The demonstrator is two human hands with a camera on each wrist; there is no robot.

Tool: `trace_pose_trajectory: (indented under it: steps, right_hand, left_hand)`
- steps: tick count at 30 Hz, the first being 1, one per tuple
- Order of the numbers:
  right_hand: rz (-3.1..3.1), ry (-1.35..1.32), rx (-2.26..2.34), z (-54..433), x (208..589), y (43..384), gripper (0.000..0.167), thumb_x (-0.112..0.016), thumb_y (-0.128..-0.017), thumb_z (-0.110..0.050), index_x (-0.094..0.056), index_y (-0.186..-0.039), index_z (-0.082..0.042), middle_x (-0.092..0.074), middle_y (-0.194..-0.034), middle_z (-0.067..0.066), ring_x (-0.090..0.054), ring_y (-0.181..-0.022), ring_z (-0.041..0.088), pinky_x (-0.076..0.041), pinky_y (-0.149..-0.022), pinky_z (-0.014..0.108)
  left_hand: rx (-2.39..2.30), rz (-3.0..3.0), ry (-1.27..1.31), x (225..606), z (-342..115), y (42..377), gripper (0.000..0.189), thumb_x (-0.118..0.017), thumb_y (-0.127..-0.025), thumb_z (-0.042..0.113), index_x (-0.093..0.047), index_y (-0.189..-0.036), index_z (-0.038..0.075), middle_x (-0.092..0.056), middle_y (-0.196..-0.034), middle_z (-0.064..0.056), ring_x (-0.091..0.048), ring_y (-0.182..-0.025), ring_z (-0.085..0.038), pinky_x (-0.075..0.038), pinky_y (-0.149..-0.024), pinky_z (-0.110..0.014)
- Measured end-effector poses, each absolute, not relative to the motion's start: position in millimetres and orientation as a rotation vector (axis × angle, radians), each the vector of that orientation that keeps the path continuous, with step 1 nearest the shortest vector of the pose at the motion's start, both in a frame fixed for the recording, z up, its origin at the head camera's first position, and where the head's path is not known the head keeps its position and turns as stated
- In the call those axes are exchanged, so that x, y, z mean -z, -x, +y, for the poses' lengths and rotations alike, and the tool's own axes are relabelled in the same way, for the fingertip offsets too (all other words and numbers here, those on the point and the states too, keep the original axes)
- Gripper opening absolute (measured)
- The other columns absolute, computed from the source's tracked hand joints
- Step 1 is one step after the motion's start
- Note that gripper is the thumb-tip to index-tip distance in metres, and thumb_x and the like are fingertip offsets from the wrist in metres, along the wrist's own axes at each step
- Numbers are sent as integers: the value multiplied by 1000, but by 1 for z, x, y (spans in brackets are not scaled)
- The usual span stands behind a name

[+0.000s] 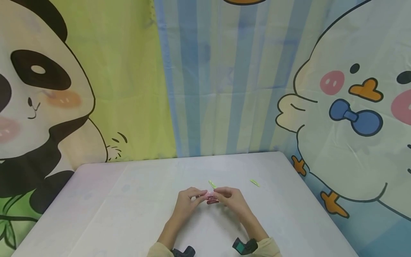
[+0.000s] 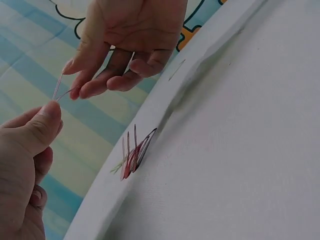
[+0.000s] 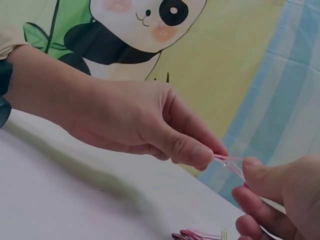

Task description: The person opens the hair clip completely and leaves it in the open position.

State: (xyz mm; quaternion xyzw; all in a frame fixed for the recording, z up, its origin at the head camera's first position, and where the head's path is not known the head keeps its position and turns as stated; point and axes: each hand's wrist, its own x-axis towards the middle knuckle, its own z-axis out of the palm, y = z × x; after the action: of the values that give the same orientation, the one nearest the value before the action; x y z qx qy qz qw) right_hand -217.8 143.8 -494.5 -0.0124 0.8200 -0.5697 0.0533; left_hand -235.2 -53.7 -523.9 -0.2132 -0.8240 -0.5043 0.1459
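Observation:
A pale pink snap hair clip is held up between both hands above the white table, its two arms spread apart in a narrow V. My left hand pinches its joined end between thumb and forefinger. On the other side, the thumb and forefinger of my right hand grip the spread ends, with the other fingers loosely bent. Below the hands lies a small pile of pink and dark red hair clips, partly covered by the hands in the head view.
One green hair clip lies just beyond the hands, and another green clip sits farther right on the white table. Curtains printed with a panda and a chick hang behind and beside the table.

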Motion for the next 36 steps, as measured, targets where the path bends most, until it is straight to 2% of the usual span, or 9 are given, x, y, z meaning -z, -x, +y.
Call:
trace_pose_trajectory:
  steps: [5, 14, 18, 25, 36]
  right_hand:
    - [2627, 156, 1730, 143, 495, 218, 28, -71, -84, -29, -71, -107, -13, -72, -101, 3, -63, -97, 18, -50, -77, 34]
    - [2904, 104, 1599, 138, 494, 216, 10, -75, -80, -24, -76, -90, -22, -72, -90, -6, -58, -84, 10, -45, -66, 23]
    - [2938, 116, 1572, 137, 493, 215, 9, -77, -78, -21, -76, -87, -22, -72, -86, -7, -57, -81, 10, -44, -64, 22]
    - [2983, 178, 1429, 142, 494, 218, 9, -77, -78, -25, -76, -86, -23, -73, -87, -9, -60, -84, 9, -45, -67, 22]
    - [3036, 208, 1332, 143, 493, 220, 9, -78, -76, -24, -77, -85, -22, -74, -87, -7, -60, -80, 8, -45, -63, 21]
  left_hand:
    - [1540, -2366, 575, 523, -54, 235, 18, -74, -81, 21, -76, -99, 17, -71, -82, 12, -60, -75, -3, -48, -67, -20]
    - [1626, -2404, 547, 518, -55, 232, 23, -72, -82, 28, -75, -103, 18, -70, -84, 15, -61, -81, -4, -48, -76, -24]
    - [1592, -2435, 561, 516, -56, 231, 24, -71, -84, 28, -75, -104, 17, -69, -84, 15, -59, -80, -5, -47, -75, -23]
    - [1449, -2459, 652, 515, -59, 234, 19, -74, -81, 23, -76, -99, 19, -68, -81, 16, -55, -72, -4, -44, -62, -19]
    - [1330, -2521, 649, 515, -57, 236, 18, -74, -82, 24, -76, -100, 19, -67, -84, 13, -54, -74, -3, -45, -62, -18]
